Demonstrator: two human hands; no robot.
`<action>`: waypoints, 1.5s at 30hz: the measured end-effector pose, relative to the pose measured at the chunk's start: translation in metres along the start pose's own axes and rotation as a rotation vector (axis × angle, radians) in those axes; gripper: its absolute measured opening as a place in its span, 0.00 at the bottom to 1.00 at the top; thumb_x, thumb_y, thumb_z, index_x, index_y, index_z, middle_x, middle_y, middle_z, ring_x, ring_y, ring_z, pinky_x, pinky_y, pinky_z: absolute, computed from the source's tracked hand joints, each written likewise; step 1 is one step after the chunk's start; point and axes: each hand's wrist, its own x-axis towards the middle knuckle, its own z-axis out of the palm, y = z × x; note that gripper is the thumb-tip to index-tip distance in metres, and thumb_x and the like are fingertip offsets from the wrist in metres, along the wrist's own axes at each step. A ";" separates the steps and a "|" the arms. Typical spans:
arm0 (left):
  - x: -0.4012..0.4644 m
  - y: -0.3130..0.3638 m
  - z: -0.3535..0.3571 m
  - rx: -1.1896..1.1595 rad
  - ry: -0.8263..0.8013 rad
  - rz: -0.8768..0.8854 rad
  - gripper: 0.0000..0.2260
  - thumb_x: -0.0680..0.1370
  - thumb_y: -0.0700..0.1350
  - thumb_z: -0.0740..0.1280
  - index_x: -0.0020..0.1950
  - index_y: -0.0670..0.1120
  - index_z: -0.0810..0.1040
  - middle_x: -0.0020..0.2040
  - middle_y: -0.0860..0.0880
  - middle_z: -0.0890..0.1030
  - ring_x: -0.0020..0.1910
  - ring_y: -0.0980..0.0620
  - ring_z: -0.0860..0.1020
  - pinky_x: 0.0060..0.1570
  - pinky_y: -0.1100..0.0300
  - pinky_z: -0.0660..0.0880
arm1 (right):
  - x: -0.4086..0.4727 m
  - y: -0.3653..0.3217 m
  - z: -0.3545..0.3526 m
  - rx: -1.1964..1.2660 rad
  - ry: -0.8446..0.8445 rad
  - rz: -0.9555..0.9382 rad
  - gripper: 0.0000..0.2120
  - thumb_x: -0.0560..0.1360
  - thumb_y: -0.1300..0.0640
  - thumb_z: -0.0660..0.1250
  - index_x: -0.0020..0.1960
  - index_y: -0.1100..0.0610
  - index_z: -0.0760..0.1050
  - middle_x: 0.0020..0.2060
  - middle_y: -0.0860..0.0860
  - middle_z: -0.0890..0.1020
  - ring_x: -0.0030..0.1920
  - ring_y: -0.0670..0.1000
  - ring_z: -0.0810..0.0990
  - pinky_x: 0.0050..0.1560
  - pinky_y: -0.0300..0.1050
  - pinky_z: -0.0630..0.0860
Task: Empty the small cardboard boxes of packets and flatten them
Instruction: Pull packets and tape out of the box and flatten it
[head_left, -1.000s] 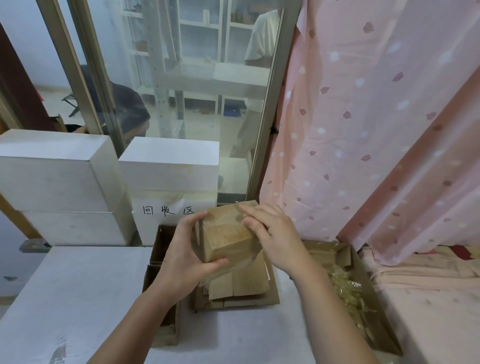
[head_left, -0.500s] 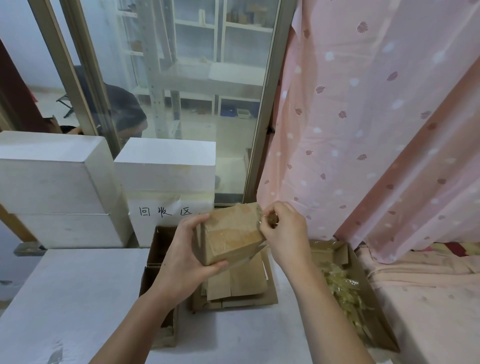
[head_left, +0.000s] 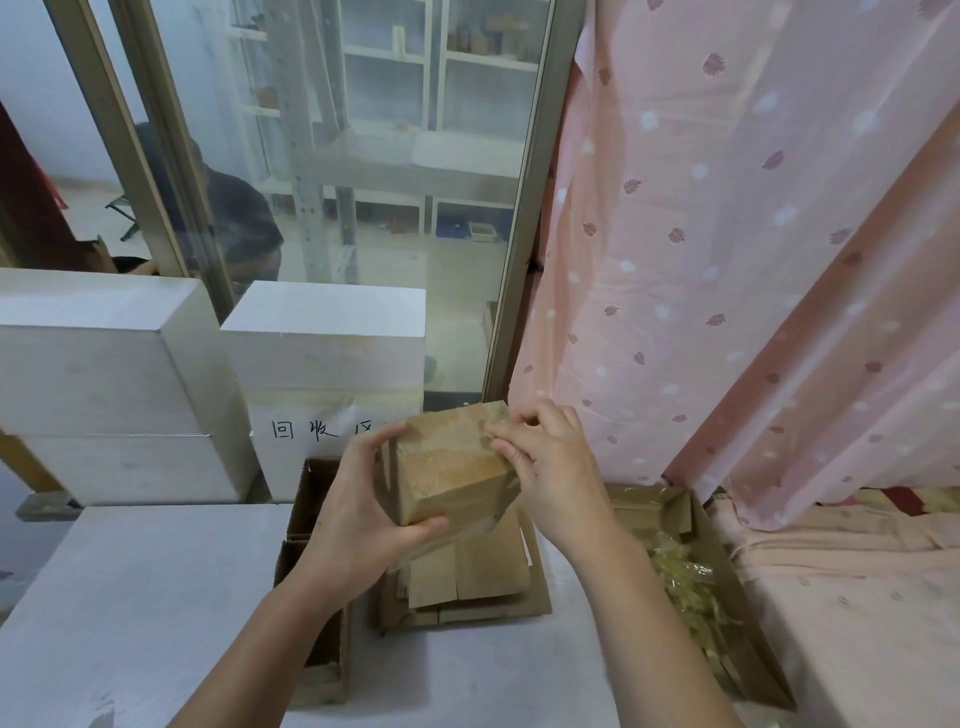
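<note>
Your left hand grasps the small taped cardboard box above the flattened cardboard pile at the tabletop's far edge; your right hand pinches its tape at the top far corner. That narrow pinch could slip or shred the tape, and a hard pull could wrench the box loose

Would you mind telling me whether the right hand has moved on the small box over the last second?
Yes. The right hand slid from the box's near right side to its far top corner, toward the window frame.
</note>
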 end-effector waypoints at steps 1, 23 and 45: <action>0.000 0.001 0.000 0.010 -0.001 0.001 0.44 0.61 0.58 0.83 0.72 0.66 0.65 0.68 0.65 0.71 0.68 0.54 0.74 0.63 0.45 0.79 | 0.000 0.001 0.001 -0.016 -0.027 -0.034 0.11 0.80 0.55 0.69 0.61 0.50 0.84 0.53 0.43 0.76 0.57 0.43 0.69 0.59 0.31 0.67; 0.002 0.015 0.001 -0.177 -0.006 -0.176 0.44 0.60 0.64 0.81 0.72 0.66 0.67 0.67 0.61 0.74 0.65 0.60 0.77 0.59 0.56 0.81 | -0.015 0.014 0.001 0.447 -0.011 0.321 0.31 0.70 0.51 0.79 0.69 0.33 0.74 0.58 0.44 0.85 0.62 0.44 0.81 0.67 0.51 0.77; 0.008 0.008 -0.010 -0.063 0.056 -0.322 0.31 0.54 0.70 0.82 0.54 0.64 0.85 0.51 0.67 0.83 0.51 0.62 0.83 0.51 0.54 0.83 | -0.025 0.013 0.009 0.092 -0.052 0.171 0.28 0.79 0.36 0.64 0.69 0.54 0.79 0.44 0.61 0.86 0.46 0.58 0.84 0.53 0.55 0.79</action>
